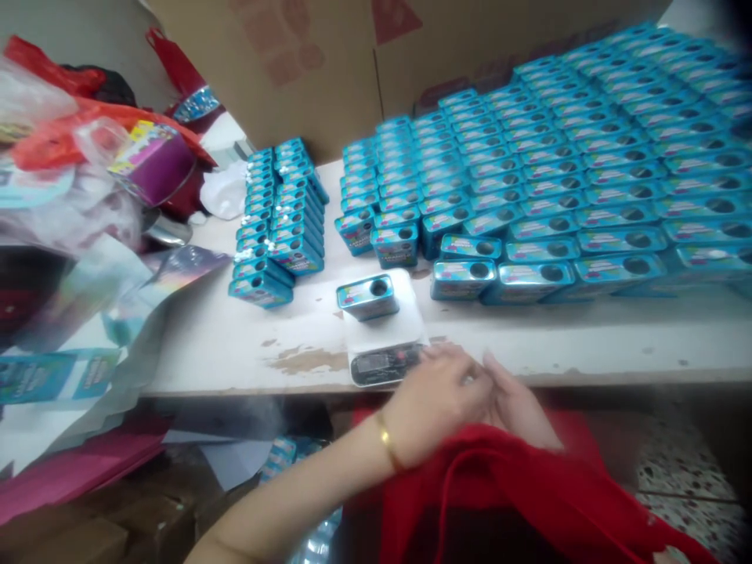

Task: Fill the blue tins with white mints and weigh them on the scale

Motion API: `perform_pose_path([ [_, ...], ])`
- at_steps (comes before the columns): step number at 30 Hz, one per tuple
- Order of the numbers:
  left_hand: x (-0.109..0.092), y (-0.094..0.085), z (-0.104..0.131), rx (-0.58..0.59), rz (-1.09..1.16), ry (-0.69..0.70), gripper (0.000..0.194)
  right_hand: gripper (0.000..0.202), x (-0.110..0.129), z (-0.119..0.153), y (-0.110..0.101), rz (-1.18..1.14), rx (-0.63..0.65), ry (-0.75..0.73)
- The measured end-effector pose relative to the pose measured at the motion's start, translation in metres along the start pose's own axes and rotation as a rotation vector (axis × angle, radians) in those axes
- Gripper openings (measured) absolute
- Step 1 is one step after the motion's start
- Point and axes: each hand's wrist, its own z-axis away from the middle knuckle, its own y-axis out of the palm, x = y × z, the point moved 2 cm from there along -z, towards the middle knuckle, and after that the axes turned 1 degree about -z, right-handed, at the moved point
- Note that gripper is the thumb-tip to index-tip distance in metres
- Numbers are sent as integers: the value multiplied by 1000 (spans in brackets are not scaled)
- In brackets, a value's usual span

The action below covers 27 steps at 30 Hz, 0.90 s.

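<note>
A blue tin with a round dark hole in its top stands upright on a white digital scale. My left hand, with a gold bracelet at the wrist, is at the table edge beside the scale's dark display panel. My right hand touches it from the right, above the red cloth on my lap. The fingers are curled and overlap, and whatever is between the hands, if anything, is hidden. Many similar blue tins stand in rows behind and to the right.
A smaller double row of blue tins with small white pieces on top stands left of the scale. A large cardboard box is behind. Plastic bags and printed sheets crowd the left side. The white table ends just before my lap.
</note>
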Motion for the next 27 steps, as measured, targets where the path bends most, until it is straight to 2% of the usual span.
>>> perform_pose_path([
  [2,-7,24,-1,42,-51,-34,22,43,1,3,-2,-42,-73,0],
  [4,-7,33,-2,20,-28,-91,21,40,2,7,0,-90,-120,3],
  [10,2,21,0,-79,186,-160,18,35,3,11,8,-128,-194,-40],
  [20,1,20,3,-111,243,-243,19,35,2,10,17,-82,-229,-44],
  [22,4,15,3,-136,240,-231,19,36,2,8,21,-65,-223,-45],
  [24,8,4,3,-226,253,-213,19,38,3,7,31,-39,-174,-47],
  [27,18,-27,2,-415,285,-185,13,40,8,3,64,49,-12,-100],
])
